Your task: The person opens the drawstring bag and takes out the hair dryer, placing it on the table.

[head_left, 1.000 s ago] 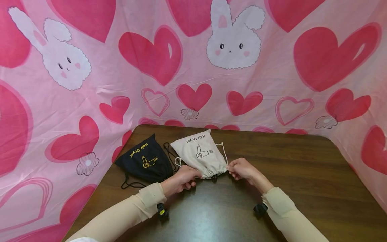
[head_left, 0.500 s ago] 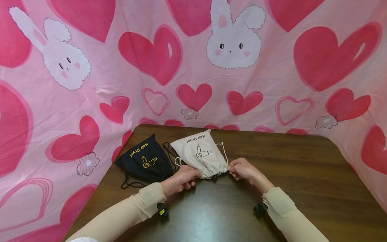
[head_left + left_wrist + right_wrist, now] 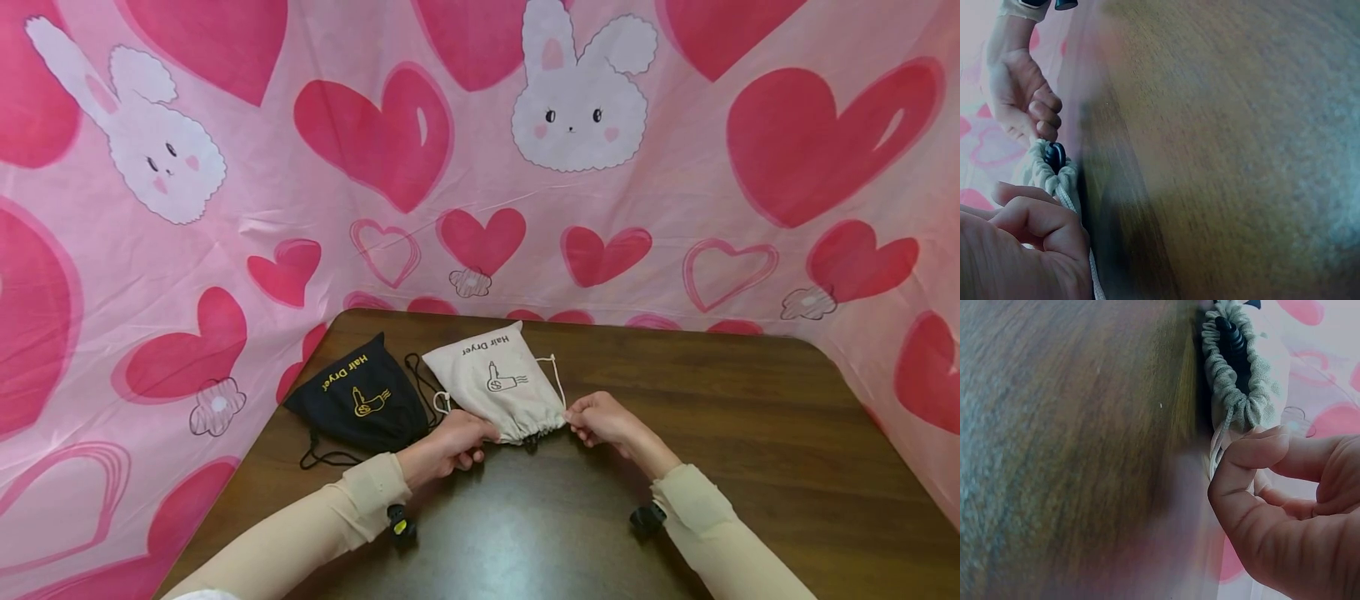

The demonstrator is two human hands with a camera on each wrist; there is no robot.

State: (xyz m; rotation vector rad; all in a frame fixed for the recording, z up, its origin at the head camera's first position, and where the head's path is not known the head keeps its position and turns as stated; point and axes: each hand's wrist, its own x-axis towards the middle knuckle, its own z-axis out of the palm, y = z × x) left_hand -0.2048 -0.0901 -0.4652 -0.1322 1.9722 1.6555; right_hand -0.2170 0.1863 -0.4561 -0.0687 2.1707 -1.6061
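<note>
A white drawstring bag (image 3: 491, 375), printed "Hair Dryer" with a dryer outline, lies on the table, its gathered mouth towards me. At the mouth's left corner, my left hand (image 3: 453, 442) pinches the cloth between thumb and fingers. My right hand (image 3: 603, 419) pinches the opposite corner, where the white drawstring (image 3: 1215, 453) comes out. The mouth is partly spread, and a black coiled cord (image 3: 1235, 344) shows inside it. Whatever else the bag contains is hidden by the cloth.
Left of the white bag lies a black drawstring bag (image 3: 367, 396) with yellow "Hair Dryer" print, its black cords loose on the brown wooden table (image 3: 750, 450). A pink curtain (image 3: 480, 183) with hearts and rabbits stands behind the table and along its sides.
</note>
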